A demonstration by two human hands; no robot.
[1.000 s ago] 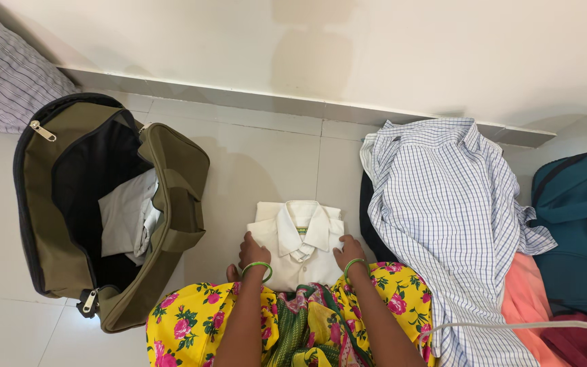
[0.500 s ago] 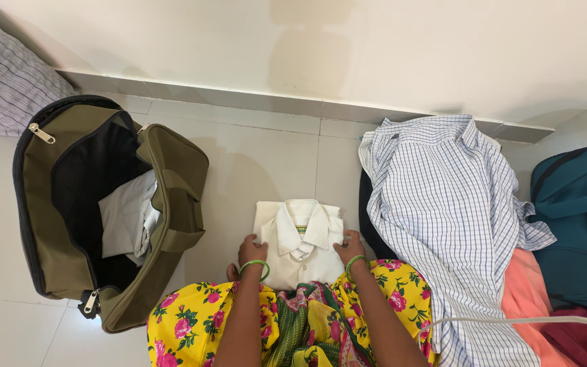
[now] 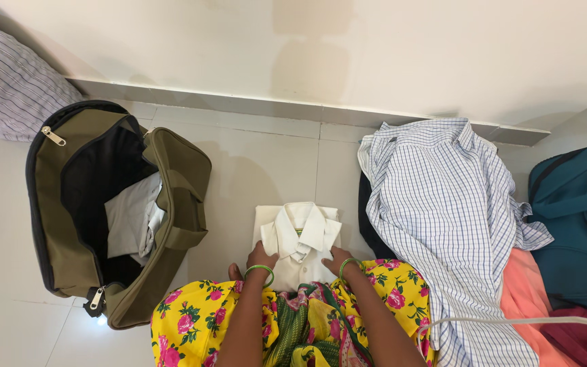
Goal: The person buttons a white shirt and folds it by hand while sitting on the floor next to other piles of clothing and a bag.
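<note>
Head view, looking straight down at a tiled floor [image 3: 273, 163] by a wall. Folded white shirt [image 3: 298, 241] lies on the floor at centre, collar up, just beyond my lap. Left hand [image 3: 261, 258] rests on the shirt's near left part, fingers pressed together and laid flat on the cloth. Right hand [image 3: 338, 259] sits on the near right part, fingers likewise flat and close; I cannot tell whether either hand grips the fabric or only presses it. Green bangle on each wrist. Yellow floral dress [image 3: 293, 319] fills the near edge and overlaps the shirt's near hem. To the left, an olive bag [image 3: 171, 204] stands unzipped and wide open, a grey garment [image 3: 130, 217] lying inside against the dark lining. To the right, a blue checked shirt [image 3: 443, 217] is spread loose over a pile, touching the floor just beside the white shirt; an orange cloth [image 3: 524, 299] shows under its near right edge. Teal bag [image 3: 579, 231] at far right. Striped cloth [image 3: 15, 88] at far left corner.
</note>
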